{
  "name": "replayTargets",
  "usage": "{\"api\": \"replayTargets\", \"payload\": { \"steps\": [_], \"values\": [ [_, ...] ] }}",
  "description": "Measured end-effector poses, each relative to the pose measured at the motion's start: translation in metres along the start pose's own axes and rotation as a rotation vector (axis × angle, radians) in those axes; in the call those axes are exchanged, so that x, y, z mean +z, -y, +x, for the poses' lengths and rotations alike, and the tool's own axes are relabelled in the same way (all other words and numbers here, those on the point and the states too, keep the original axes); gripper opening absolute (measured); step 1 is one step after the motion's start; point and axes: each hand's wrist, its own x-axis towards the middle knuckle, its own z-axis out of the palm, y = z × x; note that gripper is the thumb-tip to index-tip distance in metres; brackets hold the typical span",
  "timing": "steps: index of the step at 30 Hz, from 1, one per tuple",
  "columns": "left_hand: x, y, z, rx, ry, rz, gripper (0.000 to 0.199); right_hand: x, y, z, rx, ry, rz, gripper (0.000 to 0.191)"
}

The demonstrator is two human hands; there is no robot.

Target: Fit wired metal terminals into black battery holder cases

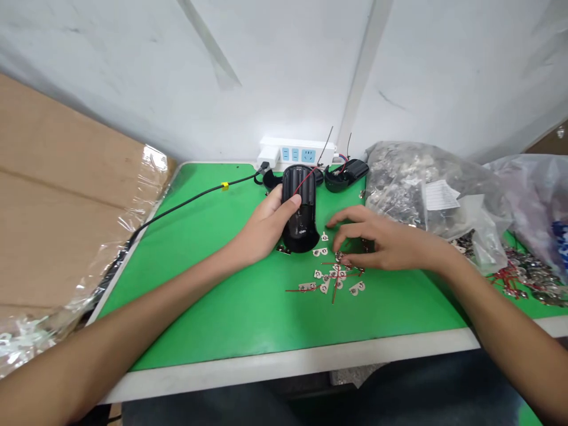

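Head view: the left hand is clenched around a black cylindrical housing at centre frame, its thumb across the front and its flared end toward the person. A thin red wire runs across the housing's upper end. The right hand curls low over a scatter of small metal tabs with red leads, and its grip is too hidden to tell whether it has pinched one. A careless wrist could knock those loose tabs apart, and the thin wire could snag or pull free if the housing tilts. The green tabletop meets a white wall, with a white power strip at its far edge. A black cable crosses at left, a bulging plastic bag of parts sits upper right, and plastic-wrapped cardboard leans at left.
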Motion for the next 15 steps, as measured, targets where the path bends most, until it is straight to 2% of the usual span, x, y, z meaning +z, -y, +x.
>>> {"api": "replayTargets", "payload": {
  "steps": [4,10,15],
  "values": [
    [-0.001,0.003,0.0,0.014,-0.015,0.038,0.052,0.005,0.0,0.007,-0.04,-0.047,0.008,0.01],
    [-0.001,0.007,0.002,0.061,-0.034,0.117,0.044,0.008,-0.007,0.012,-0.028,-0.07,0.08,0.008],
    [0.002,0.006,0.001,0.096,-0.043,0.162,0.042,0.012,-0.011,0.014,-0.033,-0.151,0.079,0.011]
  ]
}}
